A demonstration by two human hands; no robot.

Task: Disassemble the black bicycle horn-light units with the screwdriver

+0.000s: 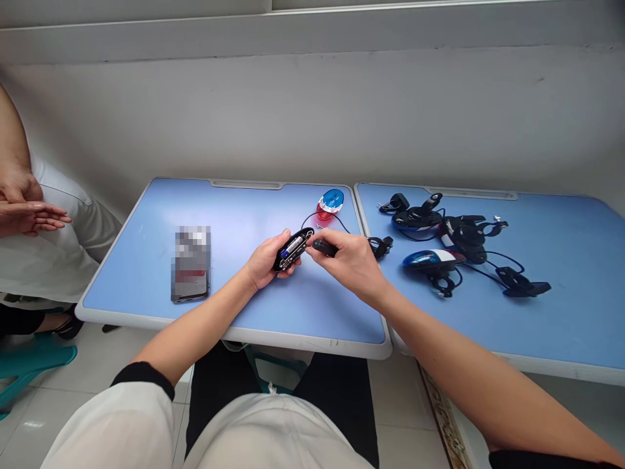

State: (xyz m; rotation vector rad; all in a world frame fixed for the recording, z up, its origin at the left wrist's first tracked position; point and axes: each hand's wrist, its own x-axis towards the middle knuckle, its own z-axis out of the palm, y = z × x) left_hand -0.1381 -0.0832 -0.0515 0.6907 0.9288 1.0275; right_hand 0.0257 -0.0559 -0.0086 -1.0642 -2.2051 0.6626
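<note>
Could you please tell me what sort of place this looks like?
Probably an indoor workspace or classroom: two blue-topped desks side by side, small gadgets with cables lying on them, and a tiled floor below.

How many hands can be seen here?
4: the left hand holds an open black case, the right hand a dark handle; another person's two hands overlap at the left edge, partly hidden.

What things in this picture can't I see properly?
All in the head view:
Black case: its underside is hidden by the left hand.
Dark handle: partly covered by the right hand.
Battery: any writing is too small.
Phone-like thing: blurred by square blocks.
Other person: upper body cut off by the left edge.
</note>
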